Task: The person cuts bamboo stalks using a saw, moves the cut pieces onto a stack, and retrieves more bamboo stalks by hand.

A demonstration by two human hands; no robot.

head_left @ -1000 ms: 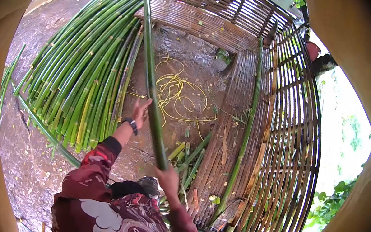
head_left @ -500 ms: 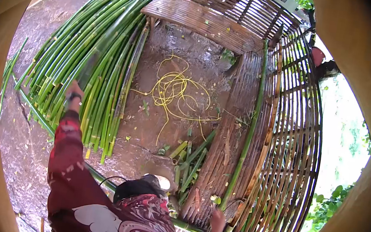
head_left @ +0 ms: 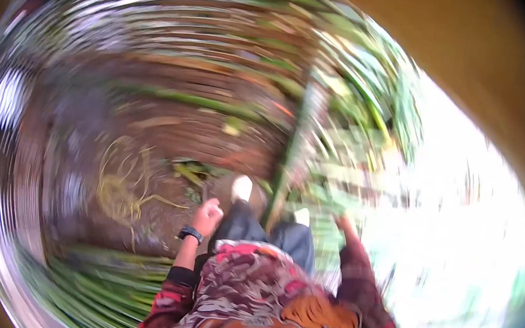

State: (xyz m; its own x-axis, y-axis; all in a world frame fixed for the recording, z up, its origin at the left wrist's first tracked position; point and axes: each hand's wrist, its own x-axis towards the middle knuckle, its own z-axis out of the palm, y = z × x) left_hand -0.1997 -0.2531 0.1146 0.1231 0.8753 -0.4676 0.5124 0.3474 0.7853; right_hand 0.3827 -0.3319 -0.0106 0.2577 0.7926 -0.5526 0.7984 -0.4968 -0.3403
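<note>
Strong motion blur smears much of the head view. My left hand, with a dark watch at its wrist, hangs in front of my body with its fingers curled and nothing visible in them. Beyond it lie short cut green bamboo pieces on the ground. My right hand is out to the right, over a bright blurred patch of greenery; its fingers are too smeared to read. Between the two hands a green bamboo pole runs away from my feet.
A slatted bamboo bench stands ahead, with a long green pole along it. Yellow rope lies tangled on the muddy ground to the left. Many green bamboo poles are stacked at lower left. Cut greenery is at upper right.
The view has swung sharply to the right. My left hand has come away from the stacked poles to in front of my body. My right hand has moved away from the bench end.
</note>
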